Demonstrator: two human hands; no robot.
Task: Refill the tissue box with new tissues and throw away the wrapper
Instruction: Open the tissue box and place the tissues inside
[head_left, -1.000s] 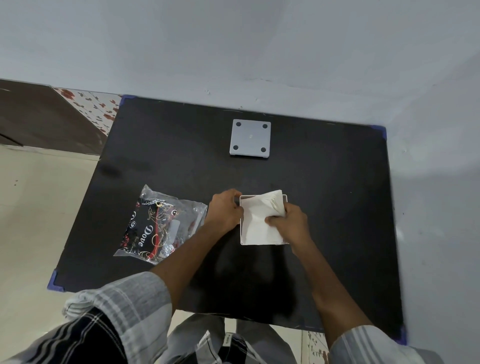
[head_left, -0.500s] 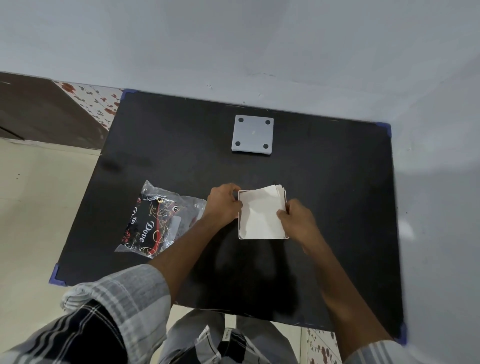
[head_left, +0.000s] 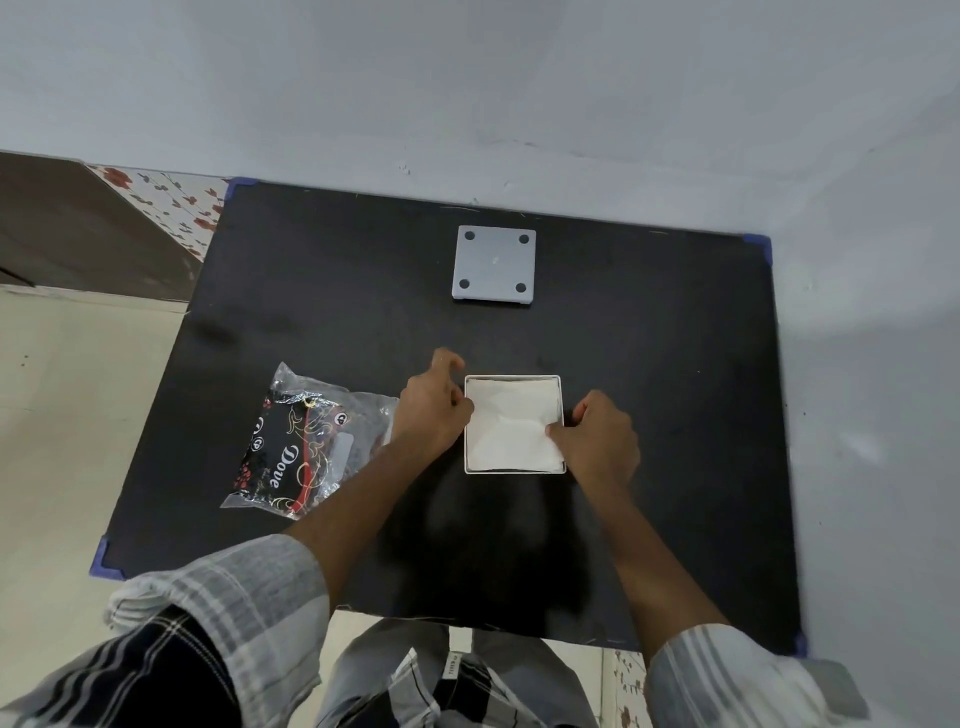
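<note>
A square white tissue box (head_left: 511, 378) stands open-topped on the black table (head_left: 649, 364), with white tissues (head_left: 506, 423) lying flat inside it. My left hand (head_left: 434, 410) rests against the box's left wall, fingers curled on the rim. My right hand (head_left: 597, 441) is at the box's right side, its fingertips pressing on the tissues near the right edge. The clear and black printed wrapper (head_left: 301, 447) lies crumpled on the table to the left of the box. The grey lid (head_left: 493, 264) with its dark corner dots lies beyond the box.
The table fits into a corner, with grey walls behind it and to its right. Cream floor and a patterned tile strip (head_left: 171, 202) lie to the left. My checked sleeves and lap fill the near edge.
The tissues stuck up at the box's far right corner; they now lie flat inside. My right hand has slid from on top of them to the box's right edge.
</note>
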